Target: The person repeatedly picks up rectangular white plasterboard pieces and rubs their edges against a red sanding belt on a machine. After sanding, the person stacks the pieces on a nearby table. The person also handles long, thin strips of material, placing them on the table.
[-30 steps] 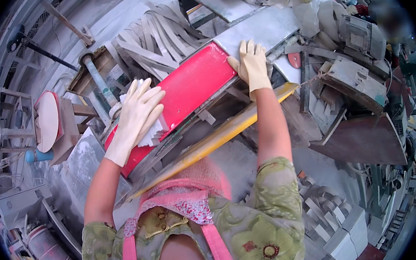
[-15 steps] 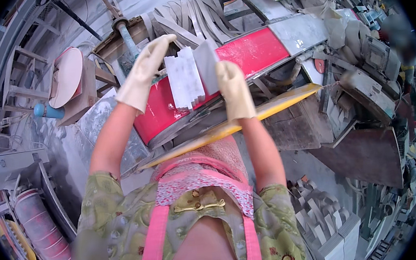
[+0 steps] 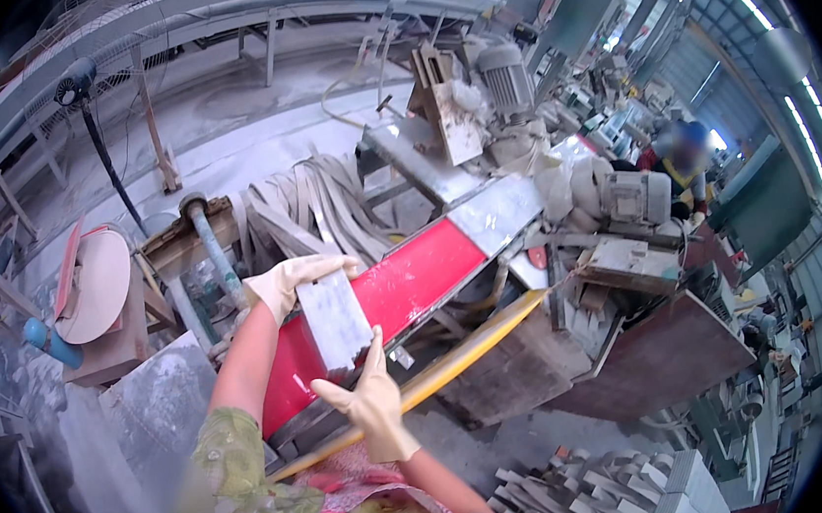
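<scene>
A short stack of pale grey stone slabs (image 3: pixel 335 311) rests tilted on the red belt (image 3: pixel 423 277) of a machine in front of me. My left hand (image 3: pixel 302 279), in a cream rubber glove, reaches along the far end of the stack with its fingers stretched out flat. Its thumb is hard to make out beside the stack. My right hand (image 3: pixel 373 401), gloved alike, is at the near end, thumb and fingers spread apart. Its fingertips reach the stack's near right corner; whether they touch it I cannot tell. It holds nothing.
A yellow bar (image 3: pixel 470 350) runs along the belt's near side. Grey strips (image 3: pixel 302 203) lie heaped beyond it. Many stone pieces (image 3: pixel 592 491) are piled lower right. A round board (image 3: pixel 97 285) stands at left. A person (image 3: pixel 684 166) is far off at right.
The uneven slabs now look squared into one stack. My right hand has let go of the slab at its right side and moved to the near end. My view has swung up and right.
</scene>
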Tool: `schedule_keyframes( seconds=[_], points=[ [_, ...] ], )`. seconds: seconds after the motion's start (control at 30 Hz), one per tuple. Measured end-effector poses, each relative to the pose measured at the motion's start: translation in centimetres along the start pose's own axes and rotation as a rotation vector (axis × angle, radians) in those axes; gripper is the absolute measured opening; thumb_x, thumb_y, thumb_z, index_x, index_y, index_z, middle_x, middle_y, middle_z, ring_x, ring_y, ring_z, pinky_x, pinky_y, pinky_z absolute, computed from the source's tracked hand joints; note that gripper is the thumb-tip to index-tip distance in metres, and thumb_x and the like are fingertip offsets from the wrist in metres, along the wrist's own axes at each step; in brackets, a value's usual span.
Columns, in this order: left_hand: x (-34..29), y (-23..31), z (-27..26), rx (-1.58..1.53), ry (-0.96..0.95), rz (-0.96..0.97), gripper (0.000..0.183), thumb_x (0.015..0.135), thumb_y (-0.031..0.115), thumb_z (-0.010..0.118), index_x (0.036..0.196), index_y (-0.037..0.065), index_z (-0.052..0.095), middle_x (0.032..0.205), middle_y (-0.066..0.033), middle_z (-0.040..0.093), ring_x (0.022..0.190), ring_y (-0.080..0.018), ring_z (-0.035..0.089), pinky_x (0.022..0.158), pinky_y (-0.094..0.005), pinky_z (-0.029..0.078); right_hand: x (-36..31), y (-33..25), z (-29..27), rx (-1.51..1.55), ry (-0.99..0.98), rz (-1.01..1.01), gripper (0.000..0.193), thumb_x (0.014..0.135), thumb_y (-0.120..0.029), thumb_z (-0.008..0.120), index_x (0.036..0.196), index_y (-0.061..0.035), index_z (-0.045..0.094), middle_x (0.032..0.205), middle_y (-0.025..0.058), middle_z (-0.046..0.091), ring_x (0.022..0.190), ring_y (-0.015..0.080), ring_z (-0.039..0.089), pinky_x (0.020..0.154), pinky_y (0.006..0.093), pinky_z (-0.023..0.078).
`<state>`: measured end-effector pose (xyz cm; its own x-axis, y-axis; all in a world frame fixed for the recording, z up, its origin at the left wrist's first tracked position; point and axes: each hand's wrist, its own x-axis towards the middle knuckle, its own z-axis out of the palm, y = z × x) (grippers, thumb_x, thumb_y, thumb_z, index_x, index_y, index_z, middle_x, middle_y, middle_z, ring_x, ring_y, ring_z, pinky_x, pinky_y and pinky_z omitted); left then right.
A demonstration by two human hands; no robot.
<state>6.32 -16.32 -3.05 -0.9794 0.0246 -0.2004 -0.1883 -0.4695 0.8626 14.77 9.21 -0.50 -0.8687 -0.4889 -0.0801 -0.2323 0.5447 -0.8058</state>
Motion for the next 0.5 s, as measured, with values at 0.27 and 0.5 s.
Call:
schedule_keyframes(
  seconds=[0.27, 0.5],
  points=[
    [-5.0, 2.1, 2.0, 0.087, 0.114, 0.091, 0.039, 0.1, 0.035, 0.07, 0.118, 0.001, 0.076, 0.114, -0.012, 0.076, 0.108, -0.0187, 0.071, 0.098, -0.0334, 0.053, 1.8, 0.5, 5.5, -0.063, 0.295, -0.003, 0.13, 0.073, -0.05, 0.091, 0.166, -0.0004, 0.014, 0.16, 0.0262, 0.04, 0.146, 0.04, 0.045, 0.119, 0.0418, 0.041],
    [-12.8, -0.8, 2.6, -0.009, 0.451, 0.245, 0.044, 0.108, 0.038, 0.059, 0.132, 0.002, 0.068, 0.122, -0.0074, 0.07, 0.115, -0.0149, 0.064, 0.101, -0.0296, 0.047, 4.6, 0.9, -1.4, 0.01, -0.195, -0.266, 0.12, 0.073, -0.04, 0.091, 0.164, -0.0032, 0.022, 0.148, 0.027, 0.054, 0.136, 0.0413, 0.056, 0.114, 0.0435, 0.045]
  ],
)
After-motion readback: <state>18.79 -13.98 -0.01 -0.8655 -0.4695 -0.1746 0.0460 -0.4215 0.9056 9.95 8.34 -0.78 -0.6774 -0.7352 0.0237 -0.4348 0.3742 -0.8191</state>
